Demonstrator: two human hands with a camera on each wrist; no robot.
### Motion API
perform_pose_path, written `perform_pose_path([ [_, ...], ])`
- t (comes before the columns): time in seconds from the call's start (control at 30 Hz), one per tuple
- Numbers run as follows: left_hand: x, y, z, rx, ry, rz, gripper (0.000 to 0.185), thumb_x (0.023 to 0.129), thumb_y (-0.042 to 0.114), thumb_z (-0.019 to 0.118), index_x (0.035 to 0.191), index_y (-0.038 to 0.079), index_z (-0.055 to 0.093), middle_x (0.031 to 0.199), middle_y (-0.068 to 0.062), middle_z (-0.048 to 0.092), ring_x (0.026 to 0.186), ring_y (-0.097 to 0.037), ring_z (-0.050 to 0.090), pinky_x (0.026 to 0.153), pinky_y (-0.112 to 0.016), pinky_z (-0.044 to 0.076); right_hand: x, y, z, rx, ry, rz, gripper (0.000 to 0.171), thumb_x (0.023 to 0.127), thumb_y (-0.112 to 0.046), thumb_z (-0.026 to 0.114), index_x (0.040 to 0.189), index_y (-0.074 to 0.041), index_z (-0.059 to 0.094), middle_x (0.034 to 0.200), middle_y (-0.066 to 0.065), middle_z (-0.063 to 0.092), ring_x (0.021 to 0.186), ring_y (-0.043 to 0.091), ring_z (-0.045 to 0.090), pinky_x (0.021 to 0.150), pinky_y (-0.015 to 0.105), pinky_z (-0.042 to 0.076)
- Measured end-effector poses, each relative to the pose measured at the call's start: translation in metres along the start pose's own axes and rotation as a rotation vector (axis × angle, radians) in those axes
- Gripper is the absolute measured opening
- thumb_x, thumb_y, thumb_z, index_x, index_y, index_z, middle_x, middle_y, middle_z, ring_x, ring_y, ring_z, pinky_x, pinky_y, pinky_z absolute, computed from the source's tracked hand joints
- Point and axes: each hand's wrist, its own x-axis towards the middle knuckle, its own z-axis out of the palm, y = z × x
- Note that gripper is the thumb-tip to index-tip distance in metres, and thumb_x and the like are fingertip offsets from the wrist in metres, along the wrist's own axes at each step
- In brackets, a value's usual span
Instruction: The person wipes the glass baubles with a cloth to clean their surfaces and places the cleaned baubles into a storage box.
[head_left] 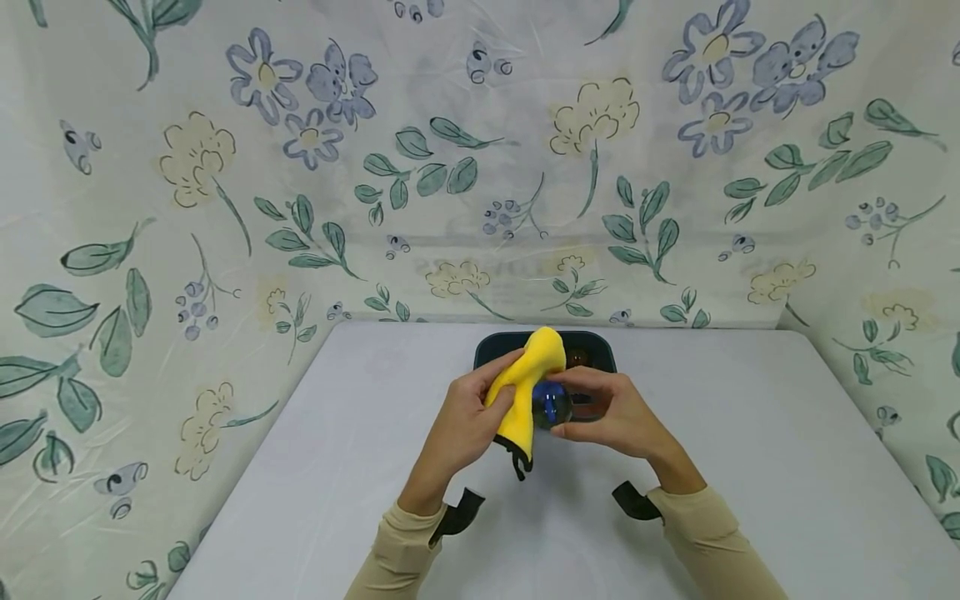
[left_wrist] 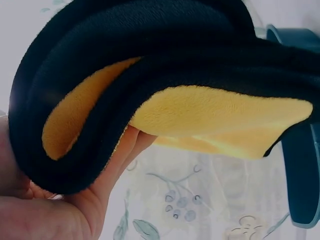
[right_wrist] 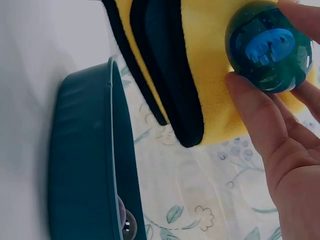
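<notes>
A yellow cloth (head_left: 531, 367) with a black edge is bunched in my left hand (head_left: 463, 417), thumb in front and fingers behind. In the left wrist view the cloth (left_wrist: 200, 110) folds over, its dark border curving across the picture. My right hand (head_left: 618, 412) holds a clear blue-green glass ball (head_left: 552, 405) between thumb and fingers. Up close in the right wrist view, the ball (right_wrist: 269, 47) shows a bright blue shape inside and overlaps the cloth. Both hands are raised in front of a dark teal tray (head_left: 487, 343), which they partly cover.
Inside the tray lie other round balls, a brownish one (head_left: 577, 357) in the head view and a clear one (right_wrist: 129, 226) in the right wrist view. The tray stands toward the back of the white table (head_left: 360, 467). A flower-patterned curtain (head_left: 450, 225) surrounds the table behind and at the sides.
</notes>
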Motion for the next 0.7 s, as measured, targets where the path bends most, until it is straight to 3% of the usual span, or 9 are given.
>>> perform_pose_path([
  [0.17, 0.0003, 0.0005, -0.0008, 0.001, -0.020, -0.018, 0.046, 0.104, 0.009, 0.056, 0.149, 0.011, 0.055, 0.122, -0.017, 0.069, 0.078, -0.017, 0.063, 0.070, -0.019, 0.058, -0.0008, -0.0011, -0.0006, 0.036, -0.006, -0.024, 0.056, 0.083, -0.011, 0.084, 0.136, -0.009, 0.067, 0.137, 0.016, 0.063, 0.115, 0.029, 0.069, 0.089, 0.037, 0.063],
  [0.4, 0.0010, -0.0040, -0.0022, -0.007, -0.089, -0.011, 0.046, 0.105, 0.012, 0.053, 0.151, 0.008, 0.052, 0.123, -0.018, 0.067, 0.078, -0.016, 0.063, 0.070, -0.018, 0.057, 0.0002, -0.0027, -0.0005, 0.111, 0.017, -0.083, 0.056, 0.082, -0.003, 0.084, 0.135, -0.003, 0.066, 0.137, 0.021, 0.062, 0.111, 0.012, 0.070, 0.086, 0.033, 0.064],
  [0.6, 0.0012, -0.0075, -0.0007, -0.005, -0.107, -0.033, 0.048, 0.104, 0.013, 0.054, 0.152, 0.008, 0.051, 0.123, -0.016, 0.067, 0.081, -0.016, 0.063, 0.074, -0.018, 0.058, 0.0012, -0.0020, 0.0007, 0.165, 0.055, -0.095, 0.056, 0.081, 0.001, 0.083, 0.134, 0.001, 0.065, 0.135, 0.022, 0.063, 0.111, 0.012, 0.071, 0.089, 0.032, 0.063],
  [0.7, 0.0010, -0.0078, -0.0004, -0.011, -0.117, -0.055, 0.049, 0.105, 0.014, 0.055, 0.153, 0.008, 0.050, 0.120, -0.016, 0.068, 0.082, -0.017, 0.064, 0.074, -0.019, 0.059, 0.0016, 0.0000, 0.0017, 0.187, 0.088, -0.108, 0.056, 0.081, 0.004, 0.082, 0.134, 0.002, 0.064, 0.131, 0.014, 0.066, 0.110, 0.012, 0.072, 0.089, 0.031, 0.063],
])
